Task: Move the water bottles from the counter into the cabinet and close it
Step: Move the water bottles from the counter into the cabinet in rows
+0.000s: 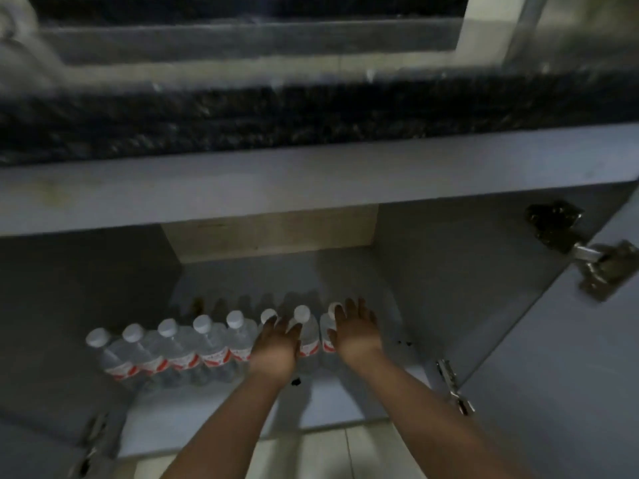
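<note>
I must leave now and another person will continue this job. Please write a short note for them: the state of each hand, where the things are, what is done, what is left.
Left hand: open, fingers at the sixth and seventh bottles.
Right hand: open, against the last bottle at the right end.
Bottles: eight stand upright in one row on the cabinet floor.
Counter: blurred; no bottles visible on it.
Done: the bottles seem to be all inside.
Left: take the hands out and close the cabinet; the right door stands open.

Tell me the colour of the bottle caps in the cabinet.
White caps, clearest in the head view, its only view.
</note>
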`<state>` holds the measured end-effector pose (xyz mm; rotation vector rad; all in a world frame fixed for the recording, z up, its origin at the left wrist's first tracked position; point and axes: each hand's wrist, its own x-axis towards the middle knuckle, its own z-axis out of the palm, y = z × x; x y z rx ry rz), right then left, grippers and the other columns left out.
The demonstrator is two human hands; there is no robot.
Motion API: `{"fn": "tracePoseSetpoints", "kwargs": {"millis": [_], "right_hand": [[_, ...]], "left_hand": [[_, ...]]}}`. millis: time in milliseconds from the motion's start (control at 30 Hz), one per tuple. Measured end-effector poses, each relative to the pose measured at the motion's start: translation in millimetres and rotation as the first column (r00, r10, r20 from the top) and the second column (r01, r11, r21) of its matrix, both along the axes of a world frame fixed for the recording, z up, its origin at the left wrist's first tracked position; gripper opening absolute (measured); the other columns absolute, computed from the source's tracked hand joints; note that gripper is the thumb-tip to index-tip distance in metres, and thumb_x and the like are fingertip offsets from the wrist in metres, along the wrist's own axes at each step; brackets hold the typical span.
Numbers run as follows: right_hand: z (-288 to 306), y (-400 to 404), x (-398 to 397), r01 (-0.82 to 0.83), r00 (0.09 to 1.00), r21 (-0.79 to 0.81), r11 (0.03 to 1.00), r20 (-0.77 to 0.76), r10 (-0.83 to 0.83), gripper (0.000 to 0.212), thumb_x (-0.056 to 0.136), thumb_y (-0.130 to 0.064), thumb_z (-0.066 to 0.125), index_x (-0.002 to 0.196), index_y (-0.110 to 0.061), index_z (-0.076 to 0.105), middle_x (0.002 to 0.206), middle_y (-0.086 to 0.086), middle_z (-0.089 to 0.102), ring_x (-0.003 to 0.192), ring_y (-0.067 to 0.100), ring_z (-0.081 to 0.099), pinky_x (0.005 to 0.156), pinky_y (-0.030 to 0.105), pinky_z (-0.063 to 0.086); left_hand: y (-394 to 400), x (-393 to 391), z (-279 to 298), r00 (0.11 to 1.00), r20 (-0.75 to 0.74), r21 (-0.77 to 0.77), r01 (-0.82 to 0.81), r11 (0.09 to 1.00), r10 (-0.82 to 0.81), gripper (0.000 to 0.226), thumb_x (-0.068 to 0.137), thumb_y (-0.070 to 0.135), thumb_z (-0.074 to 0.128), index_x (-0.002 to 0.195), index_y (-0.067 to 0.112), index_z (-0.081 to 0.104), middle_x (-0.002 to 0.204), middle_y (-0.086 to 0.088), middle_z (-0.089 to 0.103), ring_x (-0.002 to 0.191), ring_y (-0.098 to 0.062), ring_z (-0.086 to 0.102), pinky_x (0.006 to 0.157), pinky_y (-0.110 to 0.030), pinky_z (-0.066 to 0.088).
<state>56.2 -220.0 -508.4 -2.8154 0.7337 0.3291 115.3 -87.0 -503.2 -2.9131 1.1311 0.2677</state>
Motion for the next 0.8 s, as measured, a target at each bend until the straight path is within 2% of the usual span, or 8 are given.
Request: {"fn": "tracePoseSetpoints", "kwargs": {"millis": [133, 267, 433, 533, 700, 800], "right_hand": [[51, 24, -17, -0.049, 0.999, -0.029, 0.998, -0.020, 0.049, 0.048, 0.098, -0.020, 0.038, 0.142, -0.004, 0.030, 0.155, 0.017, 0.021, 0.144, 0.037, 0.013, 0.118, 0.049, 0.018], [115, 49, -44, -0.092, 0.995, 0.004, 0.996, -0.024, 0.092, 0.039, 0.096, -0.024, 0.040, 0.130, -0.007, 0.048, 0.142, 0.015, 0.042, 0.131, 0.031, 0.037, 0.106, 0.041, 0.033], [205, 84, -89, -0.096, 0.993, 0.160, 0.982, -0.056, 0.106, 0.039, 0.097, -0.029, 0.039, 0.128, -0.008, 0.048, 0.130, 0.015, 0.054, 0.116, 0.029, 0.053, 0.094, 0.033, 0.044], [264, 101, -108, -0.135, 0.988, 0.151, 0.979, -0.056, 0.145, 0.040, 0.095, -0.032, 0.042, 0.127, -0.009, 0.049, 0.130, 0.013, 0.055, 0.116, 0.028, 0.053, 0.094, 0.033, 0.044], [351, 146, -112, -0.251, 0.967, 0.103, 0.963, -0.018, 0.254, 0.046, 0.094, -0.034, 0.044, 0.136, -0.014, 0.044, 0.141, 0.010, 0.048, 0.127, 0.026, 0.047, 0.103, 0.033, 0.040], [394, 188, -107, -0.311, 0.950, 0.044, 0.949, 0.045, 0.310, 0.043, 0.094, -0.034, 0.044, 0.130, -0.012, 0.049, 0.134, 0.010, 0.053, 0.123, 0.024, 0.050, 0.099, 0.033, 0.042]], "left_hand": [[17, -22, 54, 1.000, -0.018, 0.047, -0.022, 0.999, 0.023, 0.045, 0.099, 0.023, 0.034, 0.144, 0.022, 0.031, 0.156, 0.000, 0.023, 0.144, -0.020, 0.020, 0.112, -0.032, 0.029], [45, -50, 111, 0.982, -0.147, 0.092, -0.103, 0.990, 0.116, 0.046, 0.098, 0.025, 0.034, 0.144, 0.026, 0.032, 0.156, 0.001, 0.025, 0.142, -0.028, 0.021, 0.114, -0.038, 0.026], [101, -102, 195, 0.944, -0.239, 0.153, -0.195, 0.969, 0.227, 0.045, 0.101, 0.033, 0.026, 0.146, 0.026, 0.029, 0.158, 0.002, 0.021, 0.146, -0.027, 0.014, 0.118, -0.033, 0.017], [140, -124, 253, 0.918, -0.262, 0.134, -0.271, 0.953, 0.298, 0.045, 0.102, 0.031, 0.026, 0.146, 0.026, 0.028, 0.158, 0.004, 0.021, 0.146, -0.024, 0.013, 0.119, -0.034, 0.018], [202, -129, 348, 0.895, -0.208, 0.066, -0.389, 0.919, 0.394, 0.045, 0.101, 0.034, 0.026, 0.145, 0.027, 0.029, 0.157, 0.004, 0.023, 0.146, -0.023, 0.013, 0.119, -0.035, 0.019], [246, -128, 394, 0.894, -0.159, 0.024, -0.420, 0.907, 0.418, 0.045, 0.101, 0.036, 0.028, 0.145, 0.027, 0.030, 0.157, 0.005, 0.024, 0.146, -0.023, 0.013, 0.119, -0.035, 0.018]]}}
